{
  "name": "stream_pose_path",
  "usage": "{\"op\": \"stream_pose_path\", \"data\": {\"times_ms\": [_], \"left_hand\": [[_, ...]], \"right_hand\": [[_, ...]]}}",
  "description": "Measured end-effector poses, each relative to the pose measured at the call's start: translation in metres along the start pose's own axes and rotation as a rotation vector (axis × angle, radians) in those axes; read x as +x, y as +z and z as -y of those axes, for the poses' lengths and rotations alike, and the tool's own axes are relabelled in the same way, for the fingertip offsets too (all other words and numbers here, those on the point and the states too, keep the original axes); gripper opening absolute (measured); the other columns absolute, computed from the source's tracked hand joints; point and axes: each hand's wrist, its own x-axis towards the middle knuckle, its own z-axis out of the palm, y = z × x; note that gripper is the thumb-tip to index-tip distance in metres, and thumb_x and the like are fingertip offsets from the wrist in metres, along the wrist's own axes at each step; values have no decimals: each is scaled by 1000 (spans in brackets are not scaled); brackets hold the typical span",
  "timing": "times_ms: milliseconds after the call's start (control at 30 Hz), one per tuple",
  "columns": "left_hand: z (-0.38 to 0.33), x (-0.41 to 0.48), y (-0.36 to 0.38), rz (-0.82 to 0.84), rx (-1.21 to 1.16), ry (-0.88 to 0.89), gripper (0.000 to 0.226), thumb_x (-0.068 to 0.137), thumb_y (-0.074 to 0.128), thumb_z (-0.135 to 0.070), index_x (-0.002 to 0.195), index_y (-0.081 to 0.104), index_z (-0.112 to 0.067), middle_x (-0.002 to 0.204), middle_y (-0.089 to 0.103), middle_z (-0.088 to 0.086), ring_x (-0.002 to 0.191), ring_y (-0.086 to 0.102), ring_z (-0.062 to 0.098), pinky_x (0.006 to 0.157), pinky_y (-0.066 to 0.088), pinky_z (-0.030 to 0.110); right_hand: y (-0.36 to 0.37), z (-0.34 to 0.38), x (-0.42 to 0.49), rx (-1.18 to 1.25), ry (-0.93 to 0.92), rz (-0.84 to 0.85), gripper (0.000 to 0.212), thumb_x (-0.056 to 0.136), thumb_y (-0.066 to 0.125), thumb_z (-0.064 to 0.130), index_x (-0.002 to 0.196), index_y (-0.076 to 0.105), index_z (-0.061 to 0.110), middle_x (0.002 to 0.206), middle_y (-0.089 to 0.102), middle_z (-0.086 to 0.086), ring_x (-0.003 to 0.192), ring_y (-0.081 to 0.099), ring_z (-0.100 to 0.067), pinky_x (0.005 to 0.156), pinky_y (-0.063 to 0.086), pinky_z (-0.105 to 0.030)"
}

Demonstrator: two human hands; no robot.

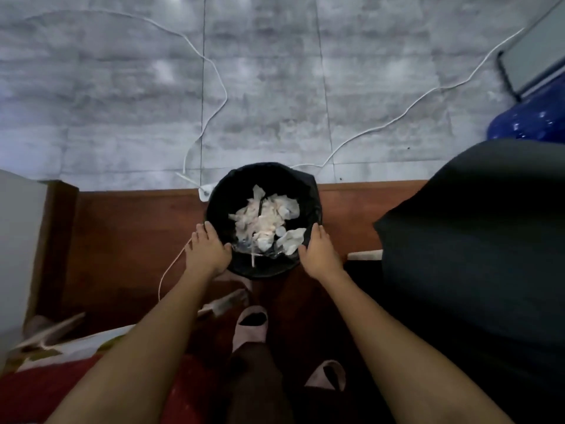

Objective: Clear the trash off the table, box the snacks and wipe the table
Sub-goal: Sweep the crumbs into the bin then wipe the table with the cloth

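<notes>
A round black trash bin (308,191) with a black liner stands on the brown floor below me. Crumpled white tissues and wrappers (266,218) fill its bottom. My left hand (208,249) holds the bin's left side, thumb at the rim and fingers along the outer wall. On the opposite side my right hand (319,250) holds the bin the same way. The table, the snacks and any cloth are out of view.
White cables (214,65) trail over the grey tiled floor to a power strip (203,192) behind the bin. A large dark seat (474,240) fills the right, a blue shiny object (526,123) beyond it. A white cabinet (15,240) stands left. My slippered feet (250,327) are below.
</notes>
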Motion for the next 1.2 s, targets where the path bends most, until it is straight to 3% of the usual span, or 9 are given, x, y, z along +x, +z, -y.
{"op": "stream_pose_path", "data": {"times_ms": [167, 300, 433, 533, 667, 833, 933, 1100, 1200], "left_hand": [[10, 38, 20, 54, -421, -158, 74, 95, 50, -20, 146, 4, 7, 144, 34, 32, 131, 37, 43, 103, 33, 37], [19, 26, 5, -55, -433, -104, 42, 85, 60, -11, 123, 47, 1, 121, 59, 24, 111, 56, 40, 83, 44, 37], [2, -11, -31, 64, -732, -88, 25, 81, 53, 9, 105, 59, 5, 82, 63, 20, 68, 64, 19, 52, 39, 24], [-16, -40, -47, 140, -867, -133, 19, 72, 58, -6, 89, 65, -2, 82, 62, 16, 74, 57, 24, 60, 39, 28], [-25, -80, -52, 120, -1032, -219, 18, 88, 57, -7, 104, 61, 0, 85, 62, 7, 73, 55, 19, 54, 44, 23], [-15, -153, -90, 101, -1210, -362, 64, 79, 71, -43, 121, 55, 2, 112, 63, 17, 99, 63, 34, 86, 54, 48], [-17, -207, -126, 212, -1235, -405, 56, 80, 66, -53, 116, 52, -12, 105, 57, 8, 90, 58, 23, 77, 57, 43], [-29, -298, -176, 334, -1056, -412, 16, 96, 39, -9, 82, 41, -3, 72, 38, 9, 62, 41, 17, 44, 56, 33], [-39, -346, -192, 366, -1081, -328, 14, 98, 33, -2, 94, 44, 5, 87, 47, 17, 89, 51, 35, 84, 51, 46]], "right_hand": [[38, 12, 40, 562, 250, -215, 76, 91, 57, 8, 151, 10, 11, 148, 31, -18, 130, 41, -35, 98, 41, -37], [37, 7, 39, 735, 425, -228, 29, 83, 57, -2, 111, 60, 6, 110, 64, -19, 101, 62, -38, 86, 54, -45], [16, 4, 17, 865, 551, -229, 32, 79, 66, 3, 107, 50, 4, 110, 58, -16, 97, 59, -34, 84, 55, -52], [-7, 8, -16, 1020, 608, -180, 42, 80, 61, -2, 116, 40, 6, 117, 50, -15, 98, 58, -34, 85, 54, -51], [-37, 11, -69, 1146, 586, -92, 56, 83, 51, -12, 135, 33, 1, 133, 44, -21, 114, 52, -38, 88, 51, -50], [-88, 19, -148, 1078, 434, -40, 30, 81, 52, -11, 107, 46, 3, 118, 56, -21, 99, 58, -31, 62, 54, -37], [-128, 27, -204, 1035, 322, -9, 25, 84, 53, -8, 100, 46, 9, 101, 56, -12, 87, 58, -24, 62, 52, -35], [-180, 33, -295, 922, 175, 27, 22, 85, 57, -3, 91, 45, 14, 83, 51, -4, 68, 51, -12, 49, 49, -29], [-201, 24, -341, 816, 158, 58, 20, 83, 59, -6, 92, 50, 10, 89, 53, -8, 68, 53, -13, 44, 54, -26]]}}
